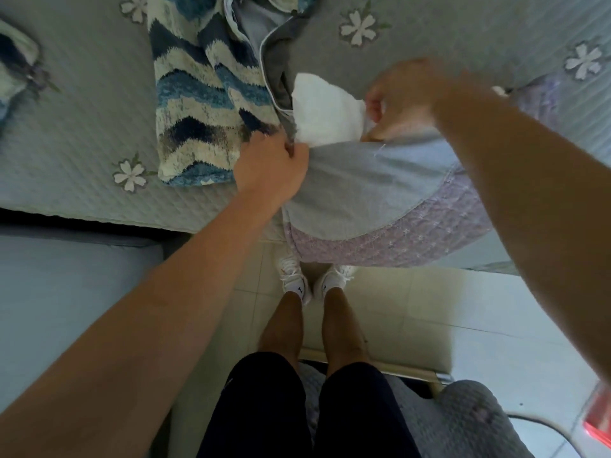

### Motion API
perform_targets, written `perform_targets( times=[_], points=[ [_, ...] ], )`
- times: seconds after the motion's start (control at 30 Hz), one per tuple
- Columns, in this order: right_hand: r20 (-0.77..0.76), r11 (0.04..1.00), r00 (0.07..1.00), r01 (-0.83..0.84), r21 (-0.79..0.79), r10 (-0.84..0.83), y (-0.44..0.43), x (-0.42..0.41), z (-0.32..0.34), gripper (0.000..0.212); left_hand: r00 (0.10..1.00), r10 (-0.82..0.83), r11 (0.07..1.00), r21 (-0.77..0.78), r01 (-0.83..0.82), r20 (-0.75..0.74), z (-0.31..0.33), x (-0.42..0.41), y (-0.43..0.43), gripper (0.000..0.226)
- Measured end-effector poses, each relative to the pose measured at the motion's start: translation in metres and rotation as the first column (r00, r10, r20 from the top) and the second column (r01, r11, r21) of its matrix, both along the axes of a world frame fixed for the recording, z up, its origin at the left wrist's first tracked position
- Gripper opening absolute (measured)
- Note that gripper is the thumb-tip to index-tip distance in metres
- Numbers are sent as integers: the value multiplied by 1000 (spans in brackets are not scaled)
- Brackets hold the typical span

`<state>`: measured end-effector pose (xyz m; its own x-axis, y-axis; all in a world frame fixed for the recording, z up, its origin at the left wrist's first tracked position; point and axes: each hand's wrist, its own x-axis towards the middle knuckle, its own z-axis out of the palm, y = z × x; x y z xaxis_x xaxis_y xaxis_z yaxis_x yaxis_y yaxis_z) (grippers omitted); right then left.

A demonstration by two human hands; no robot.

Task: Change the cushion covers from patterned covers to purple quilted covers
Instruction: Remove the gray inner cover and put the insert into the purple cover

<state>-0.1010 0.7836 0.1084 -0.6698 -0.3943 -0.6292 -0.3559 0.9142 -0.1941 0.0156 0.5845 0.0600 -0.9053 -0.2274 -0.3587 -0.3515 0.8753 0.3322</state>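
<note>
A white cushion insert [322, 110] sticks out of the open mouth of a purple quilted cover [396, 239], whose grey lining [363, 183] is folded outward. My left hand [271, 166] grips the left edge of the cover's opening. My right hand [401, 94] pinches the insert's right corner at the opening. The cover hangs partly over the sofa's front edge. An empty blue, white and navy zigzag patterned cover [195, 104] lies flat on the sofa just left of the insert, its zip open.
The sofa seat wears a grey quilted throw with white flowers [358, 28]. Another patterned cushion [13, 71] shows at the far left edge. My legs and white shoes [297, 282] stand on pale floor tiles. A quilted seat [463, 424] is behind my legs.
</note>
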Motion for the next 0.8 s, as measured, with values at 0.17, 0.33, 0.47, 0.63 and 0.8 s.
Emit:
perform_targets(
  times=[0.17, 0.33, 0.47, 0.63, 0.8],
  points=[
    [147, 984, 986, 100, -144, -79, 9, 30, 4, 76, 899, 159, 957, 159, -242, 408, 11, -12, 10, 32],
    [-65, 976, 991, 106, -190, -120, 18, 67, 11, 58, 834, 168, 907, 250, -340, 525, 23, 2, 11, 41],
    [-196, 907, 933, 219, -359, -302, 30, 104, 33, 60, 977, 167, 901, 423, -95, -135, 60, 15, 25, 29],
    [-633, 821, 645, -16, -571, -428, 46, 168, 63, 48, 763, 307, 845, 532, 56, -569, 107, 36, 54, 32],
    [-594, 872, 784, -153, -465, -179, 33, 190, 56, 65, 869, 369, 805, 581, -122, -330, 97, 56, 39, 41]
  ],
)
